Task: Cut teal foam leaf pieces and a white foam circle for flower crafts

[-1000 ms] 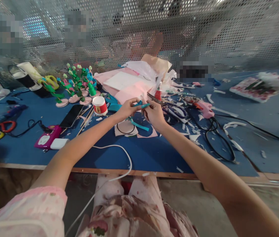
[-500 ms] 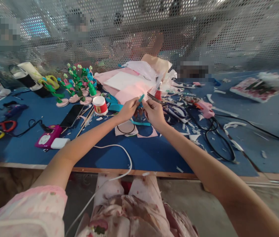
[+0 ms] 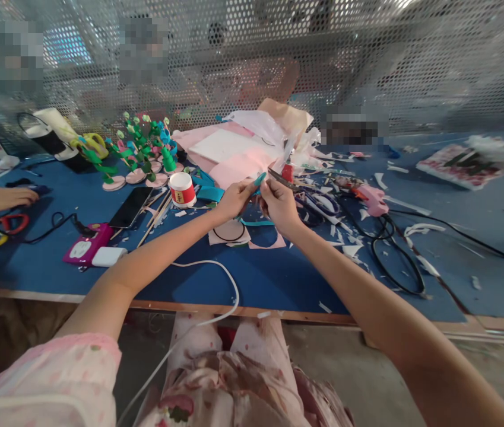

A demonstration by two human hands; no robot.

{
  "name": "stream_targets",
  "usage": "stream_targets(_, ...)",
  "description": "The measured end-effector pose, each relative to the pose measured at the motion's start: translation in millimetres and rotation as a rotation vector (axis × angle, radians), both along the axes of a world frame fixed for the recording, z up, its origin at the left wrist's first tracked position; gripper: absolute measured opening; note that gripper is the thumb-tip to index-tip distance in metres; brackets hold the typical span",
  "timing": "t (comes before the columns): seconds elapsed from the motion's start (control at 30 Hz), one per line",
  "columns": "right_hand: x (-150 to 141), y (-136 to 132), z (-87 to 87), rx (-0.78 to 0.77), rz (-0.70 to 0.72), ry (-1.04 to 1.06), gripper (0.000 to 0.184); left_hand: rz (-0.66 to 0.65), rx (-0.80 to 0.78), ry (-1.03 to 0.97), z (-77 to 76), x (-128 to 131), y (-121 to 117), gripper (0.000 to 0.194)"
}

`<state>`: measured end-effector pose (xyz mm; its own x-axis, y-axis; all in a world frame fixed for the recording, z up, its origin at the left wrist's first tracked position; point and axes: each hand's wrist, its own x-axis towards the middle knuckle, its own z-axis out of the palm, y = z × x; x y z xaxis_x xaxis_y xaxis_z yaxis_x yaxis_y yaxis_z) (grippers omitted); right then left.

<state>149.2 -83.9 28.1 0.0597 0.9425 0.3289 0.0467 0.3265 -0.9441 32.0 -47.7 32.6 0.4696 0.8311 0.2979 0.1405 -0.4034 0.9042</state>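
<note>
My left hand pinches a small teal strip that sticks up past the fingertips. My right hand is closed against the strip's right side, thumb and finger pressed together on it. Both hands meet above the middle of the table. Dark scissor-like blades show just behind my right hand, near dark blue handles; whether they join is hidden. Below the hands lie a pale square with a dark ring and a pink paper offcut. A teal ribbon lies left of them.
A red-and-white tub, a phone and green flower models stand left. Another person's hand rests at far left near red-and-yellow scissors. A pink glue gun with a looped cord and white scraps lie right.
The other person's hand has come in at the far left. The teal strip is tilted further right, and my hands have shifted slightly.
</note>
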Motion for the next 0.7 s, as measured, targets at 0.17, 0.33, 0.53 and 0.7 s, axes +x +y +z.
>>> stream_targets(0.17,0,1,-1.2,0.012,0.009,-0.024,0.041,0.052,0.015,-0.181,3.1,0,-4,0.046)
stream_targets(0.33,1,2,-7.0,0.049,-0.085,-0.095,0.040,0.054,0.048,-0.201,2.9,-1,-6,0.045)
stream_targets(0.53,2,2,-6.2,0.065,-0.090,-0.060,0.045,0.044,0.001,-0.076,1.1,-3,-1,0.052)
stream_targets(0.7,5,2,-3.0,0.106,-0.094,-0.047,0.049,-0.126,-0.188,-0.066,10.9,-6,2,0.050)
